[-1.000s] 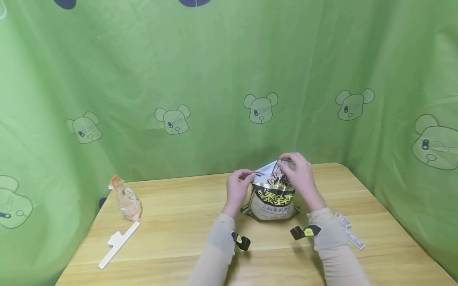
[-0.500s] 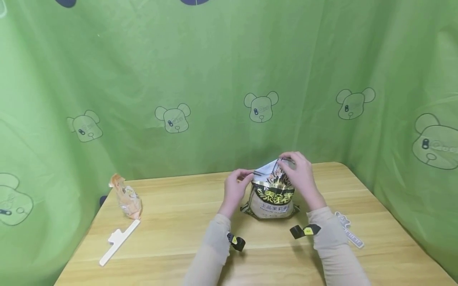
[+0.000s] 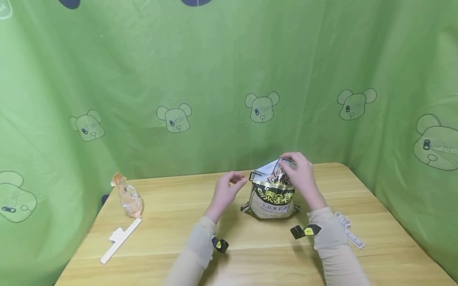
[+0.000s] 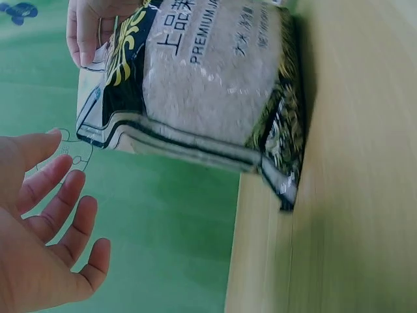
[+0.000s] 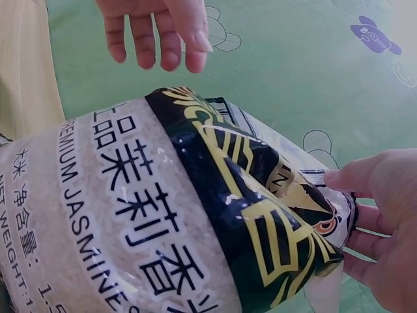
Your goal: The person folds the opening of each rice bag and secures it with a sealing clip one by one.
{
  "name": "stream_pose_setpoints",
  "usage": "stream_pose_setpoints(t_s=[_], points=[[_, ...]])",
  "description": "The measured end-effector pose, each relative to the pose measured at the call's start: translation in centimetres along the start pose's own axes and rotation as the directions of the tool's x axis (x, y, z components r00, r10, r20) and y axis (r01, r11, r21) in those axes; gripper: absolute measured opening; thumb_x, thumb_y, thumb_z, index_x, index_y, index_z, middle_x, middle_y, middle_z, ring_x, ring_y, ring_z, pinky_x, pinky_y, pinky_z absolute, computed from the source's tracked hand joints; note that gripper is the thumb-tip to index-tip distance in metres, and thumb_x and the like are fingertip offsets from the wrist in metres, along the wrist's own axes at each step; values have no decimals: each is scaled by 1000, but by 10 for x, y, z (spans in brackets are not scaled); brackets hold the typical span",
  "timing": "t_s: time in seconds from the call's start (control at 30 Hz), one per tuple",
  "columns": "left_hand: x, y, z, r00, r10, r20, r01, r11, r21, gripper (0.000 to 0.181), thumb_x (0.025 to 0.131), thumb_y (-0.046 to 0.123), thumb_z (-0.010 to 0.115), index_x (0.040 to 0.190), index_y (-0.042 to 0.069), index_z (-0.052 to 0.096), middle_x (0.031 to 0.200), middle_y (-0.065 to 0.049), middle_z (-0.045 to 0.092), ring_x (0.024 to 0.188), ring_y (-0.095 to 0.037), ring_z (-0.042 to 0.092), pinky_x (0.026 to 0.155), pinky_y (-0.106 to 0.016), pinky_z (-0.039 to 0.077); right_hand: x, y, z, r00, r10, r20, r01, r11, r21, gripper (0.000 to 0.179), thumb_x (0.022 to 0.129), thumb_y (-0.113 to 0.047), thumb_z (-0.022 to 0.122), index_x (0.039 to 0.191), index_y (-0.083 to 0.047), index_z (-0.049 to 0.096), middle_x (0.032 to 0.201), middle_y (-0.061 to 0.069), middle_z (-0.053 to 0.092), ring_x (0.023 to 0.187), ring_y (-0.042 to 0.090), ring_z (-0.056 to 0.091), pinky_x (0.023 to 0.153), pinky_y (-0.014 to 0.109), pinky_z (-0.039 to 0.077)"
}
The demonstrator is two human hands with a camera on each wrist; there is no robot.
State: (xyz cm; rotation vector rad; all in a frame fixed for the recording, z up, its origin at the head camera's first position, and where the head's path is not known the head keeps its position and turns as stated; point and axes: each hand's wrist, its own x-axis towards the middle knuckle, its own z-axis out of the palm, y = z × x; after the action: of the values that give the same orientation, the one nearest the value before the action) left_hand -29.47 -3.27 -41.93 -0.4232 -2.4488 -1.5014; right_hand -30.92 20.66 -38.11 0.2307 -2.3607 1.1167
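Note:
A bag of jasmine rice (image 3: pixel 272 202) stands upright on the table, its clear front showing white grains below a black and gold band. My right hand (image 3: pixel 299 174) pinches the top right corner of the bag between thumb and fingers, as the right wrist view also shows. To the left of the bag, my left hand (image 3: pixel 227 190) is in the air, fingers loosely bent and holding nothing. In the left wrist view, a gap separates the left fingertips (image 4: pixel 77 176) from the bag's loose top left corner.
On the left of the wooden table (image 3: pixel 171 222) lies an orange and clear plastic packet (image 3: pixel 130 198), with a white bag clip (image 3: pixel 121 240) in front of it. Another clip (image 3: pixel 350 231), white and purple, lies by the right forearm. A green curtain (image 3: pixel 214 71) hangs behind the table.
My left hand has let go of the bag's top left corner and moved away to the left. The right hand keeps its pinch on the other corner.

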Motion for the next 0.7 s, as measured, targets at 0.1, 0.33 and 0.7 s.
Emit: stream_pose_setpoints(t_s=[0.1, 0.33, 0.7], points=[[-4, -3, -9, 999, 28, 28, -30, 999, 40, 29, 82, 37, 61, 102, 16, 62, 94, 2, 63, 86, -11, 56, 79, -33, 49, 0, 0, 0, 1000, 4, 5, -4, 1000, 2, 28, 83, -26, 63, 105, -10, 60, 110, 10, 57, 105, 26, 52, 92, 48, 45], [-18, -7, -32, 997, 75, 35, -79, 989, 123, 25, 83, 35, 61, 100, 16, 63, 94, 3, 63, 86, -11, 57, 81, -31, 48, -1, -2, -2, 1000, -1, 0, 1, 1000, 7, 27, 82, -25, 64, 105, -10, 60, 110, 9, 57, 105, 26, 52, 93, 49, 44], [-45, -27, -69, 996, 81, 37, -88, 953, 291, 24, 84, 36, 59, 100, 18, 62, 96, 3, 62, 90, -15, 57, 81, -35, 49, -1, -2, -2, 1000, 7, 13, -7, 1000, 11, 28, 83, -27, 63, 106, -10, 59, 111, 10, 57, 106, 27, 52, 93, 51, 42]])
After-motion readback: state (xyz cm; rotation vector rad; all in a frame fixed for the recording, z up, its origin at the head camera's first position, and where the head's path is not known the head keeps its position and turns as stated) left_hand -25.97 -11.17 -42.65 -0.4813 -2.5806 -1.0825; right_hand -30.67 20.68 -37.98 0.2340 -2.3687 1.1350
